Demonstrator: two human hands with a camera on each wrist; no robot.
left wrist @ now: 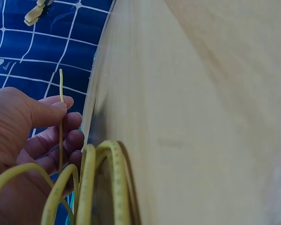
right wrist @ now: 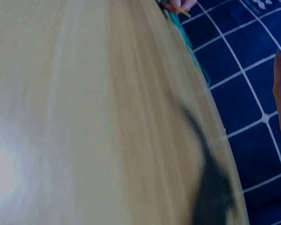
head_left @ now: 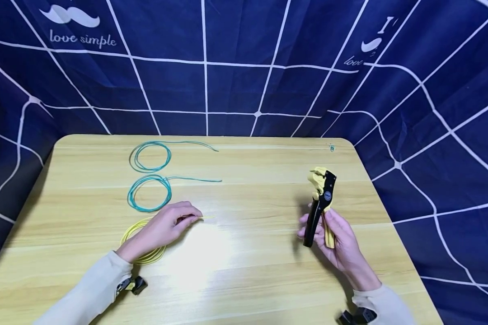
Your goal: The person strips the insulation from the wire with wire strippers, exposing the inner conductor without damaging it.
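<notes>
My left hand (head_left: 168,222) pinches a yellow wire (left wrist: 61,86) between thumb and index finger, its tip sticking out beyond them. The rest of that wire lies as a yellow coil (head_left: 152,258) on the table, partly hidden under the left hand and wrist. On the right side, my right hand (head_left: 345,248) holds a black and yellow wire stripper (head_left: 328,185) by its handles, raised over the table with its head pointing away from me. The stripper's handles stand spread apart, and nothing shows between its jaws.
Two teal wire coils (head_left: 170,159) lie behind the left hand, their loose ends pointing right. Small teal scraps (head_left: 331,147) sit near the table's back right corner. Blue gridded cloth (head_left: 236,90) hangs around the wooden table (head_left: 260,271) at the back and sides.
</notes>
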